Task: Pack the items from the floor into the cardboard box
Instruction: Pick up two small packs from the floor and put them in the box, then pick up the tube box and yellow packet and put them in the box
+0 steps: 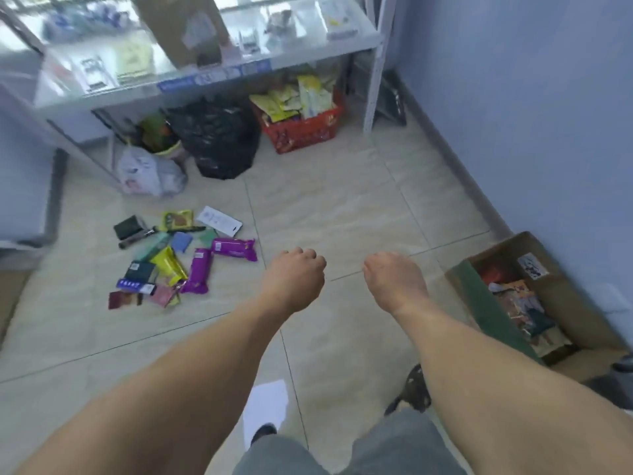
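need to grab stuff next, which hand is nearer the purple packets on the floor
Left. The left hand hovers just right of the purple packets; the right hand is farther right, toward the cardboard box.
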